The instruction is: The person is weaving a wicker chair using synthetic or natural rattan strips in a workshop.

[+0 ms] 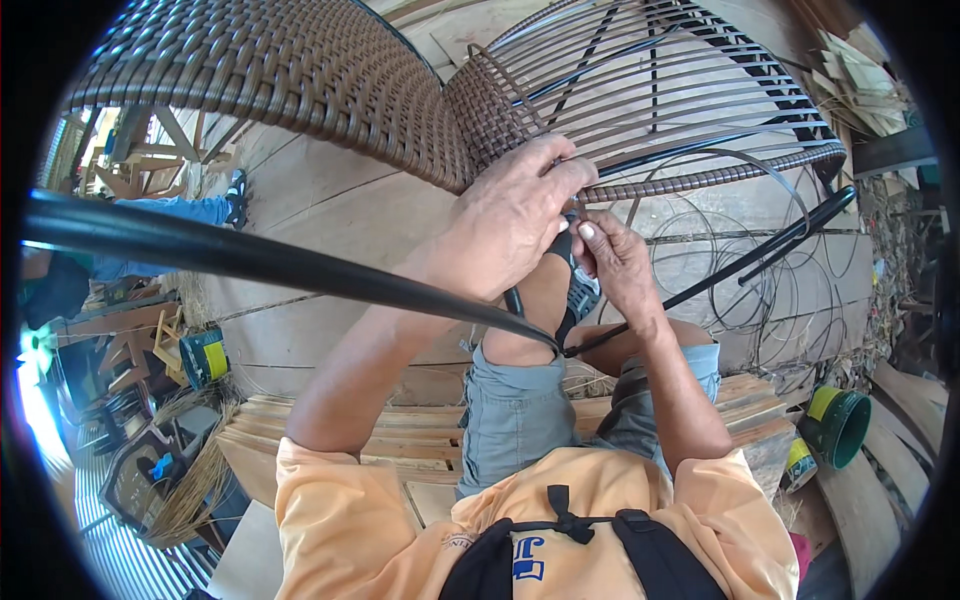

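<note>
A brown wicker chair lies tipped over in front of me. Its tightly woven back (280,85) reaches to the upper left, and its part-woven seat (660,90) shows spaced strands over a black frame at the upper right. My left hand (510,215) is closed at the front corner of the wrapped seat rim (700,185), its fingers bent over the edge. Just below, my right hand (615,258) pinches a thin brown strand close to the left fingertips. Most of that strand is hidden by the fingers. A black chair tube (280,262) passes across my left forearm.
Another black tube (760,255) juts to the right above loose coiled strands (735,310) on the floor. I sit on a slatted wooden bench (330,425). Green buckets (845,428) stand at the right, with another bucket (204,357) at left. Someone's blue-clad leg (185,210) shows at left.
</note>
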### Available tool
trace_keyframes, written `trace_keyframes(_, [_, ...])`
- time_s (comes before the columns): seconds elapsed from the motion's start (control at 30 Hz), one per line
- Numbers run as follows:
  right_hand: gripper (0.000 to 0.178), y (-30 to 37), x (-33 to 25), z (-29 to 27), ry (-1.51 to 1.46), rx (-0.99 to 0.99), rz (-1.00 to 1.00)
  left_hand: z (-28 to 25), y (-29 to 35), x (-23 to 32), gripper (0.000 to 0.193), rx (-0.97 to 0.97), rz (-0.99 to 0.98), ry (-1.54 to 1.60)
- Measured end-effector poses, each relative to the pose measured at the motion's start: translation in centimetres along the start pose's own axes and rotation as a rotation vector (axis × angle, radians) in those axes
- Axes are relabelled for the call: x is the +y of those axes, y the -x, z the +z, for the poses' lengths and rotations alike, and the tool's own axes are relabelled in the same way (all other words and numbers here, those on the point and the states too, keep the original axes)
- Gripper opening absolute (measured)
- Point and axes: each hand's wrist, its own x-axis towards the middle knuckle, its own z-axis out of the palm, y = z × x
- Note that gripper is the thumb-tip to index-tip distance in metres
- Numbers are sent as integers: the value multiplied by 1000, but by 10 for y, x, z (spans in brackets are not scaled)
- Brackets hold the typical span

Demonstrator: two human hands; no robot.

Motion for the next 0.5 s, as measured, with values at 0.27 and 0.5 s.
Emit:
trace_keyframes(0.27, [31, -6, 4, -8, -117, -81, 53, 9, 1, -4, 32, 82, 46, -142])
trace_keyframes(0.5, [49, -33, 23, 3, 162, -29, -94, 11, 2, -4, 34, 116, 11, -208])
